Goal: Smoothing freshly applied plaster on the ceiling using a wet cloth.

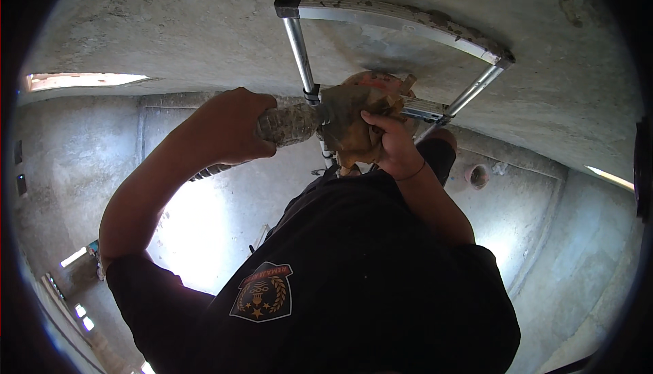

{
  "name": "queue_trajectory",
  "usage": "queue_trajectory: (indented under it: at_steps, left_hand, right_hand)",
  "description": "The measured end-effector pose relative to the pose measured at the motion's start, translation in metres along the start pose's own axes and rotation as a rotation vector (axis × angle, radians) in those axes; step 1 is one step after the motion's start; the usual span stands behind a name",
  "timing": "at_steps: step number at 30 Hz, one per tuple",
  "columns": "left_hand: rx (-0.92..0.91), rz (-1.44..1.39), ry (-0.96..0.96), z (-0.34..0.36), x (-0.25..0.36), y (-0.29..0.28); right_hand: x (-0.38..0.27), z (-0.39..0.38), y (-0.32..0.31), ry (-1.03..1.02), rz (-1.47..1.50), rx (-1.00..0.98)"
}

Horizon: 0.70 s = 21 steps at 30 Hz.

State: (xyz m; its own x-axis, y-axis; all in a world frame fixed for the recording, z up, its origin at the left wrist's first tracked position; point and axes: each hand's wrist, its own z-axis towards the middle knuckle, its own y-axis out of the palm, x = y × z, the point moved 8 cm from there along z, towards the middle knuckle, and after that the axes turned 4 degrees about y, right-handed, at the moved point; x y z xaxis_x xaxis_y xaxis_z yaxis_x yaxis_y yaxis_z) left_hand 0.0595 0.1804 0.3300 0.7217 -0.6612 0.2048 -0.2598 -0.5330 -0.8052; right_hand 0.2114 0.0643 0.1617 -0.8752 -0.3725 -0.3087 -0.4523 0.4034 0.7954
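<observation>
My left hand (238, 122) is closed around a dusty, ribbed grey hose (289, 125), whose corrugated length shows again under my forearm. The hose end meets a crumpled brown, dirt-stained wrapping (343, 122), perhaps paper or plastic. My right hand (394, 146) grips that wrapping, thumb on top. Behind the wrapping is a rounded, dirty reddish-and-grey object (371, 78), mostly hidden; I cannot make out what it is.
An aluminium ladder (296, 44) stands around my hands against a rough grey plaster surface (156, 34). Far below are a concrete floor (190, 231) and a pinkish bucket (477, 177). Narrow bright openings (85, 78) pierce the walls.
</observation>
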Motion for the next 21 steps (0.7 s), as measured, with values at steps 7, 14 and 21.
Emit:
queue_trajectory:
  at_steps: [7,14,21]
  left_hand:
    - [-0.051,0.017,-0.037,-0.002,-0.003,-0.011]
    - [0.036,-0.210,-0.050,-0.001,-0.008,-0.003]
    - [0.274,-0.399,0.022,0.000,-0.018,0.030]
  right_hand:
    - [0.002,0.004,0.005,-0.018,-0.010,0.000]
    - [-0.003,-0.008,0.015,-0.019,0.088,0.002]
    - [-0.022,-0.025,0.028,-0.131,0.094,0.035]
